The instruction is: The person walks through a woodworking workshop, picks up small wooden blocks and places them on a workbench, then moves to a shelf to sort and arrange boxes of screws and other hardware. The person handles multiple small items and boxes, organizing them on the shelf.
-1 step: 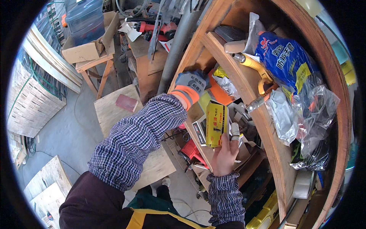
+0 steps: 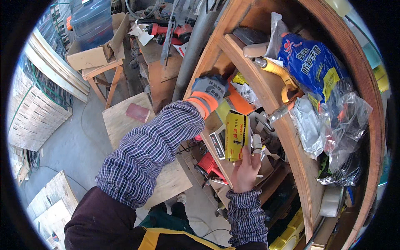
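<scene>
A yellow box [image 2: 237, 135] is clasped from below by the bare right hand [image 2: 245, 170], its long axis upright and its printed face turned toward the camera, in front of the wooden shelf [image 2: 266, 89]. The gloved left hand [image 2: 210, 88] is reached up and left of it into the shelf, its grip hidden. Just right of the box lie clear plastic bags [image 2: 341, 125], and above them a blue packet [image 2: 310, 62].
</scene>
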Tool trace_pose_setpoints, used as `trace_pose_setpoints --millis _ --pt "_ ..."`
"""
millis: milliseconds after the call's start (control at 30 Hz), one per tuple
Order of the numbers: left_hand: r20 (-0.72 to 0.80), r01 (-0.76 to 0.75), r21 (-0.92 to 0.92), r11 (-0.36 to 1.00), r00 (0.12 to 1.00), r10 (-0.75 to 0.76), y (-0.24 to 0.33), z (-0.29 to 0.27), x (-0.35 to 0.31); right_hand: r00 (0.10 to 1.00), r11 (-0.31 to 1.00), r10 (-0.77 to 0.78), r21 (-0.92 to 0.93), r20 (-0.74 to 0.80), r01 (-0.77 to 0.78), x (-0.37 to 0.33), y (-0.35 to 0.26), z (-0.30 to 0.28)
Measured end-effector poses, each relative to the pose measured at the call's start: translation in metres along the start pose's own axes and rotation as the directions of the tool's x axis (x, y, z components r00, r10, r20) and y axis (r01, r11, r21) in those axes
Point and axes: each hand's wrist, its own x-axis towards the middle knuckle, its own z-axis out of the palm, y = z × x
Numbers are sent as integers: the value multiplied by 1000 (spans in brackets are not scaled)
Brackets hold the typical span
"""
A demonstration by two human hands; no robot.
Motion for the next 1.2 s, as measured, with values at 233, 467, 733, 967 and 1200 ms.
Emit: trace_pose_setpoints --millis 233,467,733,967,1200 --pt "-110 -58 -110 992 993 46 32 36 17 999 998 -11 64 -49 14 -3 -7 -5" --pt "-98 23 -280 960 994 -53 45 30 10 998 992 -54 112 9 53 1 3 -18" --pt "-282 -26 -677 736 932 -226 3 12 -114 990 997 -71 -5 123 72 35 7 18" --pt "76 191 -941 279 923 -377 13 17 -143 985 982 -172 85 27 169 95 34 90" --pt "-155 103 -835 541 899 -411 27 26 -86 896 901 -434 -41 -95 432 138 63 107"
